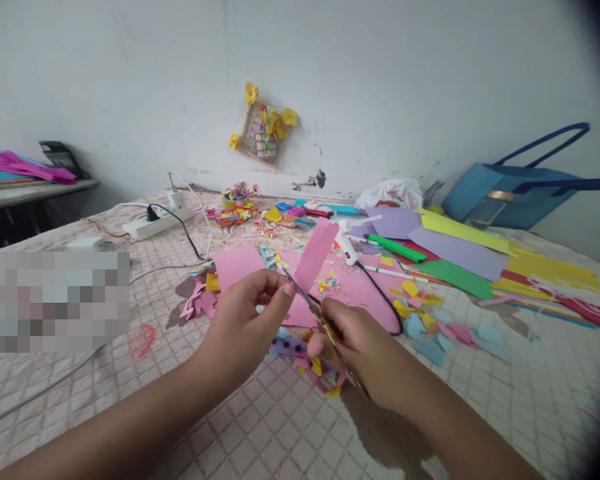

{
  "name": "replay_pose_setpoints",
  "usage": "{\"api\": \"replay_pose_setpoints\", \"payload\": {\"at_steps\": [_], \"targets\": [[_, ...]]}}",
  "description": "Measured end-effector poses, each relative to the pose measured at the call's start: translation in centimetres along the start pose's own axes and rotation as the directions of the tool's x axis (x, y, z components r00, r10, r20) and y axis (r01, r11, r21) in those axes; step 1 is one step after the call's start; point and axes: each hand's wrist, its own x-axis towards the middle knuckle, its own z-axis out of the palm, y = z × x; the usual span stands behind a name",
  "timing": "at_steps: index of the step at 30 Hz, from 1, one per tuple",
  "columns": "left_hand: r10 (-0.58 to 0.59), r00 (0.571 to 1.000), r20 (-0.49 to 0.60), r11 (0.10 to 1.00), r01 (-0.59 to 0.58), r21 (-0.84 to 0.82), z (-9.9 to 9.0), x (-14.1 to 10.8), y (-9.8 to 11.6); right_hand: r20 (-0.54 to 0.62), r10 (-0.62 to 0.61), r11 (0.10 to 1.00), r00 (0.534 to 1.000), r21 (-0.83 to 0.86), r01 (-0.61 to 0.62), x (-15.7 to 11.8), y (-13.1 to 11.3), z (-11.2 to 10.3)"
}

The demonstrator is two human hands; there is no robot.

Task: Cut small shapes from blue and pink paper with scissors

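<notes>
A strip of pink paper (316, 255) stands up at a slant between my hands. My left hand (243, 323) pinches its lower end between thumb and fingers. Gold-handled scissors (333, 337) sit in my right hand (367, 343), fingers closed round them. Their blades reach up and left to the strip's lower end, near my left thumb; whether they are cutting into it I cannot tell. Under my hands lie larger pink sheets (370, 303) with small paper scraps. Below them, partly hidden by my right hand, is a purple piece with dark dots (286, 345).
A white glue gun (347, 245) with a black cord lies behind the strip. Coloured sheets (460, 250) and a green marker (396, 247) are at right, before a blue bag (510, 193). A power strip (157, 223) with cables stands at left. Petal-shaped cutouts (433, 333) lie right.
</notes>
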Motion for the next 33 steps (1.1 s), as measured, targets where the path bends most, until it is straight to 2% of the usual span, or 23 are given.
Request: {"api": "replay_pose_setpoints", "payload": {"at_steps": [8, 14, 19, 28, 33], "targets": [[-0.009, 1.000, 0.029, 1.000, 0.009, 0.010, 0.26, -0.23, 0.48, -0.043, 0.004, 0.997, 0.999, -0.075, -0.007, -0.10, -0.20, 0.01], [-0.001, 0.999, 0.049, 1.000, -0.001, 0.024, 0.32, -0.22, 0.53, -0.006, 0.032, 0.998, 0.999, -0.044, -0.033, 0.06, 0.15, 0.02], [-0.005, 0.998, 0.055, 1.000, 0.003, 0.030, 0.38, -0.36, 0.73, -0.043, -0.008, 0.996, 0.999, -0.084, 0.004, 0.07, 0.47, 0.06], [0.001, 0.997, 0.081, 0.997, -0.008, 0.082, 0.44, -0.54, 0.72, -0.006, 0.020, 1.000, 1.000, 0.012, -0.020, -0.03, -0.06, 0.22], [0.021, 0.995, 0.100, 0.993, -0.032, 0.110, 0.37, -0.53, 0.81, -0.055, -0.021, 0.993, 0.998, -0.113, 0.015, -0.11, 0.00, 0.16]]}}
